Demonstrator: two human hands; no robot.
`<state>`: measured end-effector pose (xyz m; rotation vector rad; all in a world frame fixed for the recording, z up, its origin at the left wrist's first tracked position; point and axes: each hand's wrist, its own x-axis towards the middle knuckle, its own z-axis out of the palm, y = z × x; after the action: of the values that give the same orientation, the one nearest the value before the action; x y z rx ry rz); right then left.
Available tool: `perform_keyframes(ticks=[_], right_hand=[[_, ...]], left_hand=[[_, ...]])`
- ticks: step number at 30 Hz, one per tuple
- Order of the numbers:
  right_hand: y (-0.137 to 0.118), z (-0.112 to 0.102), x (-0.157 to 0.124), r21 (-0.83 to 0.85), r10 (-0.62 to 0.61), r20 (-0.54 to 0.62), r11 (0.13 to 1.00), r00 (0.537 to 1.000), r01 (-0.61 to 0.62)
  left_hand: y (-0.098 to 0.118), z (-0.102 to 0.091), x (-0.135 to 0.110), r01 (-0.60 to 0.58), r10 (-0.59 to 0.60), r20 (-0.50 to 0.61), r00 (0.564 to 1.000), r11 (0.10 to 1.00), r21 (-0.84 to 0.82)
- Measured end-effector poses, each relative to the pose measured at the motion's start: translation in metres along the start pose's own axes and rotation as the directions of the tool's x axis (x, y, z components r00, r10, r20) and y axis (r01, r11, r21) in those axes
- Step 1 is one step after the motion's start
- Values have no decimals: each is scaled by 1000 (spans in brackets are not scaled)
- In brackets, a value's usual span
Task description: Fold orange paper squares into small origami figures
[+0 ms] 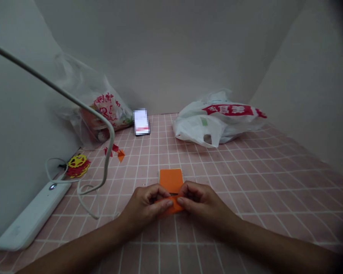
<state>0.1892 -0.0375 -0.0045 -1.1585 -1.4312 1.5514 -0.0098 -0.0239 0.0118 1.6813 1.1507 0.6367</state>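
Between my two hands is a small piece of orange paper (175, 206), pinched at its upper edge. My left hand (148, 201) grips its left side with thumb and fingers closed. On the other side my right hand (201, 199) pinches it near the thumb tip. The lower part of the paper is blurred, and its folds cannot be made out. Just beyond the hands lies a stack of square paper (170, 179) with an orange sheet on top. Small folded red and orange paper pieces (121, 155) lie farther off to the left.
At the left are a white power strip (31, 217), a looping white cable (110, 140) and yellow and red gear-shaped cutouts (77, 163). A phone (141, 121) leans at the back between a clear plastic bag (94, 110) and a white plastic bag (197, 127). Pink tiled cloth (260, 182) covers the table.
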Motion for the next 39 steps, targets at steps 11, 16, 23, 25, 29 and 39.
perform_keyframes(ticks=[11,16,23,25,29,39], right_hand=[[1,0,0,-3,16,22,1000,1000,-16],[0,-3,-1,-59,-23,45,998,999,25],[-1,0,-3,140,8,119,990,993,-25],[2,3,-3,243,51,191,965,980,-97],[9,5,-2,308,88,199,940,976,-148],[7,2,-4,81,33,98,996,995,-41]], left_hand=[[-3,1,1,70,-63,88,994,994,-79],[-3,1,0,88,-67,181,981,990,-112],[-4,0,-1,90,-61,113,992,961,-262],[-4,0,-2,83,-61,87,994,959,-271],[-5,1,-3,40,-25,70,997,971,-235],[-1,2,-4,12,-1,77,997,989,-145]])
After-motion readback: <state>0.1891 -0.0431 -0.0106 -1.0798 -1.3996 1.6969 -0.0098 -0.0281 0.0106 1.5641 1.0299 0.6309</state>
